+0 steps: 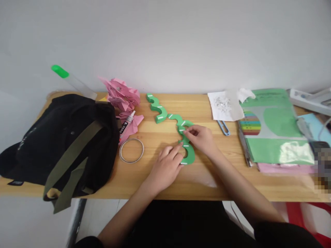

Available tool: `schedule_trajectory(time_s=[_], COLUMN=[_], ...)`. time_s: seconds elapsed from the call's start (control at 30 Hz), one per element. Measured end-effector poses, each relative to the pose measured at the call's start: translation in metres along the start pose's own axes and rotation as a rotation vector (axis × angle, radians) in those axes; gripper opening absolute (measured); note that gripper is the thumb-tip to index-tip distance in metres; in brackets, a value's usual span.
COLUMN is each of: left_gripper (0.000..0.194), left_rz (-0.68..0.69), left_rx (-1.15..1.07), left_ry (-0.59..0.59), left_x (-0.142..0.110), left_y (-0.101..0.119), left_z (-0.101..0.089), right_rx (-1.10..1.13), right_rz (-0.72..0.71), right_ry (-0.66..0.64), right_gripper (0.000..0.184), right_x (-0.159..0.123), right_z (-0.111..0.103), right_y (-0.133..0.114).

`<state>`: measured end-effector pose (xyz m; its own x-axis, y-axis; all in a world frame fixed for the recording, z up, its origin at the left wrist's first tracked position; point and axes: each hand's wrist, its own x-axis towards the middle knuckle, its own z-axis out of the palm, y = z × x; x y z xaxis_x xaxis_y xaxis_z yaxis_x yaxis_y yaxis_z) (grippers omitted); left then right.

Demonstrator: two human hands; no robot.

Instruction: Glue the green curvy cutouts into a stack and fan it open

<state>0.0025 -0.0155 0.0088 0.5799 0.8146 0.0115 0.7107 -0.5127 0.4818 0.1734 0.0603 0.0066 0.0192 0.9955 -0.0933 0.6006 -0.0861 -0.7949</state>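
Note:
Several green curved cut-paper pieces lie in a wavy chain on the wooden table, with short white strips across them. My left hand rests at the left edge of the lower pieces. Its index finger reaches onto the green paper and the other fingers are curled in, holding it down. My right hand comes in from the right, thumb and index finger pinched together over the middle of the chain, beside a white strip. Whatever sits between those fingertips is too small to make out. Up and left lies a separate stacked green wavy piece.
A black bag fills the left side. Near it are crumpled pink paper, a glue tube and a tape ring. To the right lie white paper with scraps, a blue cutter and a green packet.

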Motion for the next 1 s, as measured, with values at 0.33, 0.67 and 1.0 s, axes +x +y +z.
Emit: schedule_trajectory(time_s=[0.33,0.67,1.0], left_gripper=[0.005,0.006,0.006], left_rz=[-0.008,-0.027,-0.058], left_rx=[-0.024,-0.011,-0.118], left_ry=[-0.002,-0.042,-0.033], left_x=[0.001,0.0013,-0.0001], left_y=[-0.0003,-0.0003,-0.0012], left_z=[-0.0019,-0.0037,-0.0042], right_rx=[0.058,-0.043,-0.143], right_rz=[0.076,0.058,0.062], right_ry=[-0.002,0.031,0.04], right_gripper=[0.02,0.017,0.014], right_x=[-0.0007,-0.0014,-0.0006], right_z=[0.001,0.0039,0.0059], right_y=[0.0048,0.0015,-0.0017])
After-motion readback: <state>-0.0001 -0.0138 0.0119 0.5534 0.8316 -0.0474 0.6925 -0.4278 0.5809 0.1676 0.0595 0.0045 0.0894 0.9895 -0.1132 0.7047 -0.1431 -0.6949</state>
